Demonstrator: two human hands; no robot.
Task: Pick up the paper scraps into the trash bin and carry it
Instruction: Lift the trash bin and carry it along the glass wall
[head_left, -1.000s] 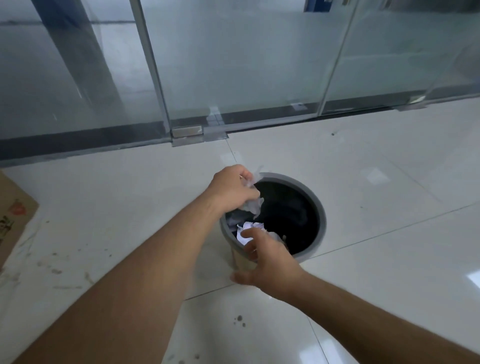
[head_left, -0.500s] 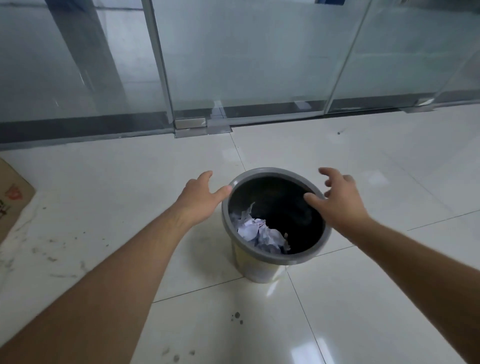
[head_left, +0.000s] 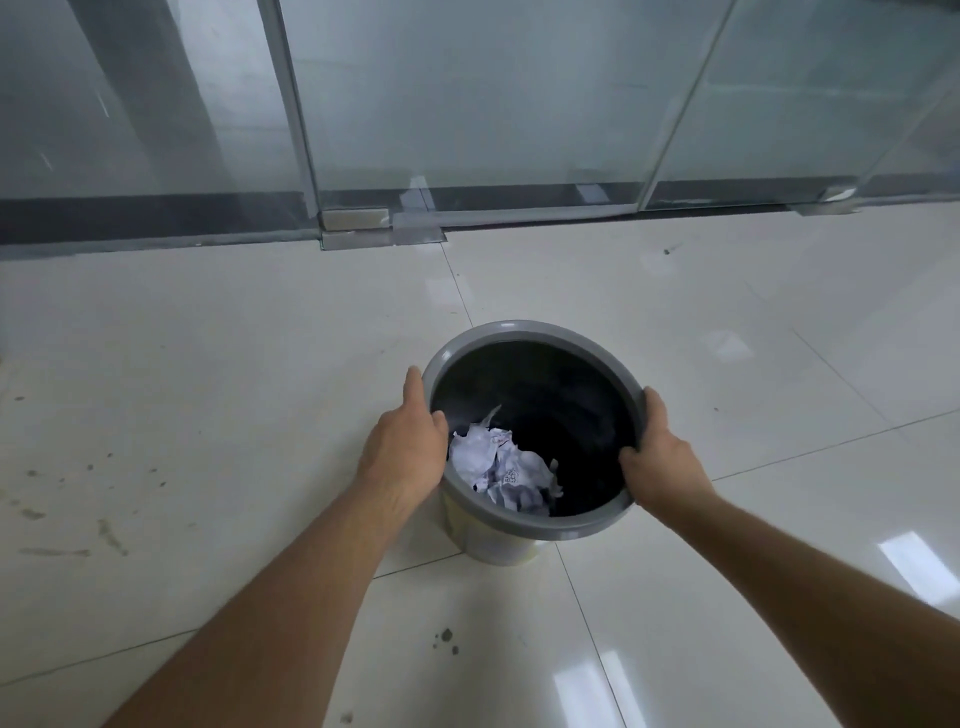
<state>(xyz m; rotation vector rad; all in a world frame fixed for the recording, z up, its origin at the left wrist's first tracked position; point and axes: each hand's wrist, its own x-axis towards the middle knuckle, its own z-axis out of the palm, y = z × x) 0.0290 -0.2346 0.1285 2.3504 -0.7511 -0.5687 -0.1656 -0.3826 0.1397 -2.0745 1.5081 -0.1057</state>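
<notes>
A round trash bin (head_left: 524, 330) with a grey rim, black inside and pale outer wall stands on the tiled floor in the middle of the head view. Crumpled white paper scraps (head_left: 501, 465) lie inside it, against the near left wall. My left hand (head_left: 404, 447) grips the left side of the rim, thumb inside the bin and fingers outside. On the right side of the rim my right hand (head_left: 658, 453) is closed the same way. The bin's base is still touching the floor.
Glass doors and panels with a metal floor hinge (head_left: 358, 228) run across the back. The pale tiled floor (head_left: 208, 395) has dirt marks at the left and small dark spots (head_left: 447, 640) near me.
One second ago both hands were dropping scraps into the bin. They then spread open beside it and have now closed on the rim, one on each side.
</notes>
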